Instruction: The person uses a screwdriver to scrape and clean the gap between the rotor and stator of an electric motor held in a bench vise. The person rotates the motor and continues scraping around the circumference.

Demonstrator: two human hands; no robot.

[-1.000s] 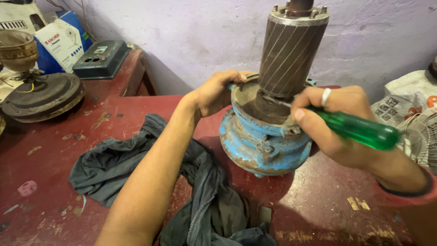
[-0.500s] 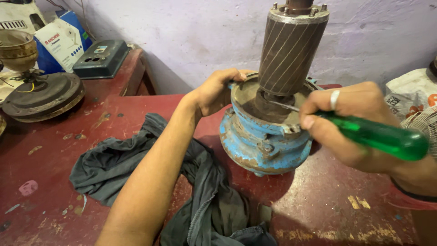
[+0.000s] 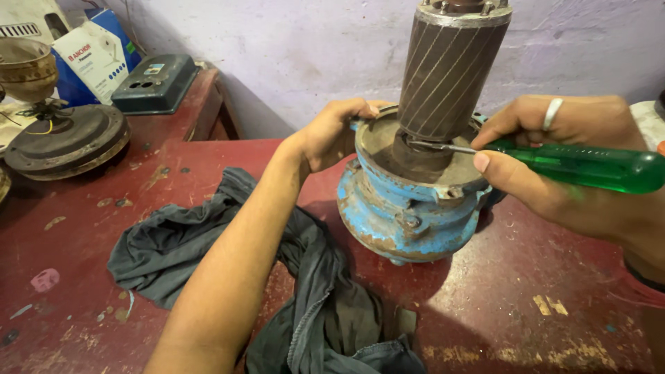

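Note:
A worn blue motor housing (image 3: 405,221) stands on a red table (image 3: 540,298). A dark ribbed rotor (image 3: 450,69) rises upright from its middle. My left hand (image 3: 336,131) grips the housing's left rim. My right hand (image 3: 554,159), with a ring on one finger, holds a screwdriver with a green handle (image 3: 596,166). Its metal tip lies at the foot of the rotor, inside the housing's dish.
A crumpled dark grey cloth (image 3: 291,277) lies under my left forearm. At the far left stand a round dark metal fan part (image 3: 66,138), a brass-coloured cup shape (image 3: 28,69), a blue and white box (image 3: 93,52) and a dark switch box (image 3: 156,83). A pale wall runs behind.
My right hand and the screwdriver have shifted rightward and up a little, with the tip staying at the rotor's foot. My left hand has stayed on the rim.

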